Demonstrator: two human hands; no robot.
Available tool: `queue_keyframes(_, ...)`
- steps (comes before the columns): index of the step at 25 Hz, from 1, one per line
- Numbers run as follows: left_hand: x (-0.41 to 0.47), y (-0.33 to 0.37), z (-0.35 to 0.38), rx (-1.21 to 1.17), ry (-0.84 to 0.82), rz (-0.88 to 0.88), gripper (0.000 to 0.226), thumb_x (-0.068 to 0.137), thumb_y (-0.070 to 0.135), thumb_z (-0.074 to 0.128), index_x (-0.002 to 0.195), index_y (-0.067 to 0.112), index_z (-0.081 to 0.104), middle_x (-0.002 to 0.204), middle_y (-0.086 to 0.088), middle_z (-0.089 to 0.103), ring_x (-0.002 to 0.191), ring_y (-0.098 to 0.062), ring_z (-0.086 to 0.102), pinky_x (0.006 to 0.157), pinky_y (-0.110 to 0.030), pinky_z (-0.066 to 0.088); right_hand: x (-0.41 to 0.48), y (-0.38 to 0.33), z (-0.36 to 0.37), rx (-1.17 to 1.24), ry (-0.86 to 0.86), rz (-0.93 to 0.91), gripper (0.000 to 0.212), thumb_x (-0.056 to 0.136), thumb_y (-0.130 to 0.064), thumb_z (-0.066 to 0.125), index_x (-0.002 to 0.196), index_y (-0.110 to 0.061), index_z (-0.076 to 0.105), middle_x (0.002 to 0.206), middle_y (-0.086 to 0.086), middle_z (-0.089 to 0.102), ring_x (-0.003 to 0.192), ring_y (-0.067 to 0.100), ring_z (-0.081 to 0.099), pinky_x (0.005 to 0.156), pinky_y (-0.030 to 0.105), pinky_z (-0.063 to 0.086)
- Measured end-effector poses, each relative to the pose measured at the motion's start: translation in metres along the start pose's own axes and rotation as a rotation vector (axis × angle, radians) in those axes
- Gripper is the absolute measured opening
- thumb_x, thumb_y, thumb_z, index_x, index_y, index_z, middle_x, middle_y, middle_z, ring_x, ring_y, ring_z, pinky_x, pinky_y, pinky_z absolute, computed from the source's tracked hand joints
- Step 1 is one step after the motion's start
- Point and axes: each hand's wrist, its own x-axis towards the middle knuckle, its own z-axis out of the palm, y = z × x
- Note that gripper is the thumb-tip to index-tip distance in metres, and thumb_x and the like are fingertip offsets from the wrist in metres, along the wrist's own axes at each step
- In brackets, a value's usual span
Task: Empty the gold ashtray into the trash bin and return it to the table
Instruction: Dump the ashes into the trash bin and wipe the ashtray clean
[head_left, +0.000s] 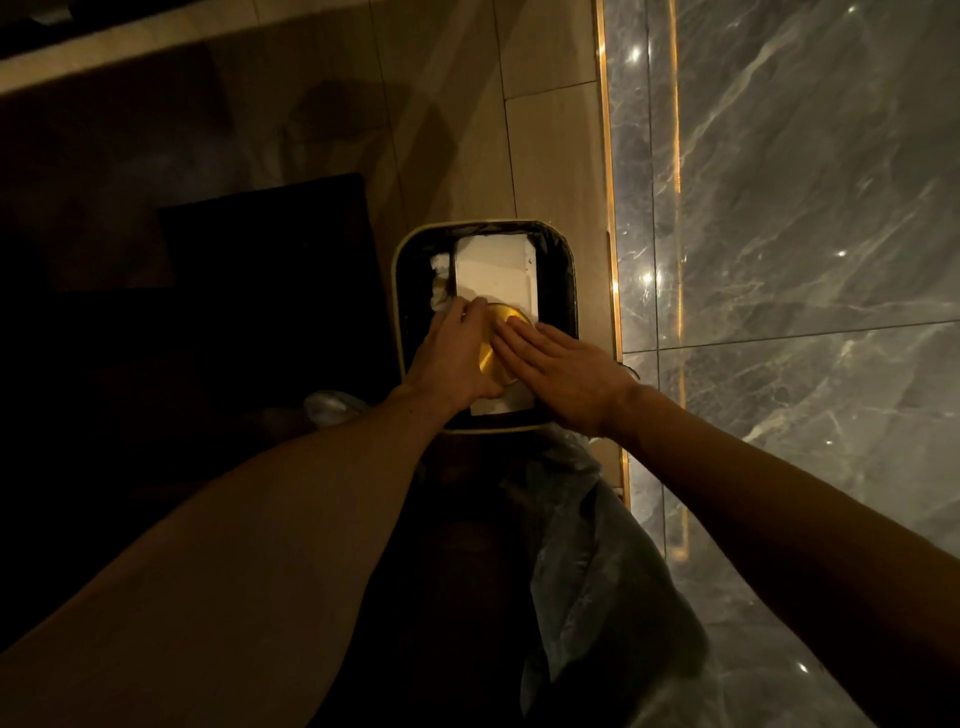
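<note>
Gold ashtray (501, 345) tipped on edge over trash bin (396, 291) | left hand (452, 358) gripping it | right hand (561, 371) flat (fingers extended) against it

No readable text, label, brand, number or sign can be made out anywhere in the dim view.
</note>
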Motion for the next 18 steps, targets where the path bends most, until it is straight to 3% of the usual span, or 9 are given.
queue_keyframes(3, -0.003, -0.005, -0.001, 0.019, -0.020, 0.010, 0.114, 0.058, 0.035, 0.091, 0.149, 0.011, 0.026, 0.149, -0.009, 0.034, 0.138, -0.029, 0.035, 0.110, -0.040, 0.037, -0.001, 0.006, -0.007, -0.033, 0.068, -0.040, 0.077, 0.093, -0.049, 0.029, 0.153, -0.004, 0.013, 0.161, 0.019, 0.013, 0.148, 0.029, 0.005, 0.121, 0.041, 0.003)
queue_keyframes(5, -0.002, -0.005, -0.004, 0.032, -0.032, 0.018, 0.116, 0.058, 0.035, 0.091, 0.150, 0.011, 0.024, 0.150, -0.009, 0.033, 0.139, -0.029, 0.034, 0.111, -0.041, 0.037, -0.006, 0.012, -0.005, -0.043, 0.102, -0.061, 0.075, 0.097, -0.055, 0.021, 0.152, -0.004, 0.017, 0.159, 0.018, 0.019, 0.147, 0.028, 0.008, 0.121, 0.039, 0.000)
queue_keyframes(15, 0.003, -0.002, -0.012, 0.022, -0.044, 0.102, 0.112, 0.058, 0.036, 0.090, 0.148, 0.010, 0.029, 0.148, -0.012, 0.035, 0.135, -0.030, 0.037, 0.110, -0.039, 0.036, -0.010, 0.001, 0.002, 0.042, 0.094, -0.012, 0.074, 0.098, -0.056, 0.002, 0.152, -0.007, 0.011, 0.161, 0.015, 0.014, 0.148, 0.023, 0.003, 0.122, 0.037, 0.000)
queue_keyframes(18, 0.001, -0.002, -0.012, 0.033, -0.078, 0.095, 0.113, 0.057, 0.037, 0.091, 0.147, 0.009, 0.029, 0.145, -0.012, 0.037, 0.134, -0.030, 0.039, 0.110, -0.040, 0.038, -0.005, 0.001, 0.002, 0.026, 0.089, -0.017, 0.072, 0.100, -0.054, 0.011, 0.153, -0.007, 0.008, 0.162, 0.014, 0.011, 0.149, 0.024, 0.002, 0.122, 0.038, -0.001)
